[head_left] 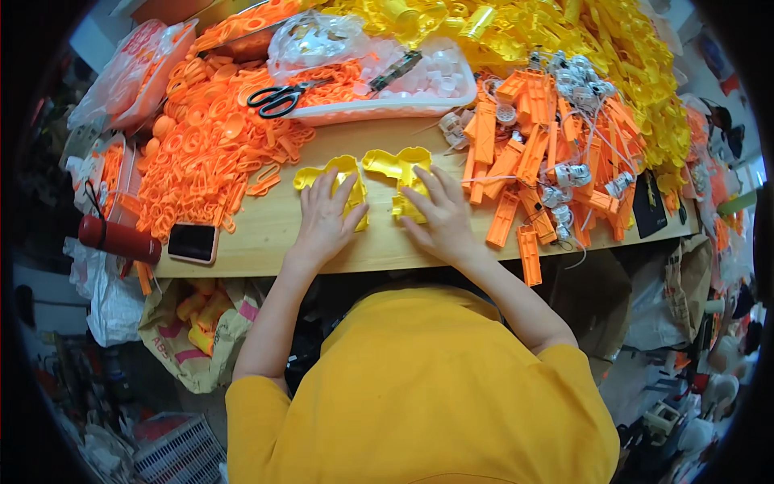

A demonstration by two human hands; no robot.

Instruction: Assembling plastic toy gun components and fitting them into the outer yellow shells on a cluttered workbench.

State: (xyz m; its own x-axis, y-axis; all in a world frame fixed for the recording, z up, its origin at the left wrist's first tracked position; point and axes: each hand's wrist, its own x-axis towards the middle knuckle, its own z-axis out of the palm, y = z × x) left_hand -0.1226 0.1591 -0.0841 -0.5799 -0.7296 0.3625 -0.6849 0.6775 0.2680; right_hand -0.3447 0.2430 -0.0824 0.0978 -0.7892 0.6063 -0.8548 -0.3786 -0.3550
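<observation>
Two yellow plastic toy-like half-shells lie side by side on the wooden table. My left hand point(326, 216) rests over the left yellow shell point(347, 167), its fingers spread and touching it. Beside the right yellow shell point(397, 165), my right hand point(445, 216) lies with fingers apart, the fingertips on the shell's right edge. Both hands are open, and neither shell looks lifted. My fingers hide part of each shell.
Small orange parts point(218, 137) heap up at the left, near black scissors point(278, 98), a phone point(193, 242) and a red flask point(119, 239). A white tray point(387, 107) stands behind. Orange cases with wired pieces point(528, 153) pile at the right, below yellow parts point(637, 89).
</observation>
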